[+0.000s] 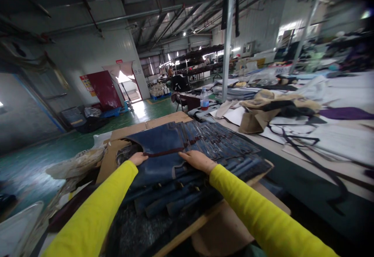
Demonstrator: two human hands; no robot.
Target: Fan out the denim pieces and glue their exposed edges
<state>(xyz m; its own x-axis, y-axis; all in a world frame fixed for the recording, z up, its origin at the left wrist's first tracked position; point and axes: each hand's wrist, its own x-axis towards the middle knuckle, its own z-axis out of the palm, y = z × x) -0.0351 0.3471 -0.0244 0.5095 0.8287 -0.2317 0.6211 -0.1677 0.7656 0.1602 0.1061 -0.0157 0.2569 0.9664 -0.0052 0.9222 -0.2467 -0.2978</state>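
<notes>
A dark blue panel (159, 138), leather-like, with a dark red-brown strip along its near edge, lies on top of a layered stack in front of me. My left hand (138, 158) pinches the left end of that strip. My right hand (198, 160) grips the same edge farther right, thumb on top and the other fingers mostly hidden. More blue pieces (222, 140) lie overlapped in a row at the right, shiny on top. Below my hands, several folded blue pieces (157, 204) stick out toward me.
Flattened cardboard (117, 147) lies under the stack. At the right a long table (344, 144) carries papers, fabric scraps, a black strap (315, 167) and a plastic bottle (204, 100). A metal post (228, 42) rises there. Crumpled plastic (77, 165) lies at the left.
</notes>
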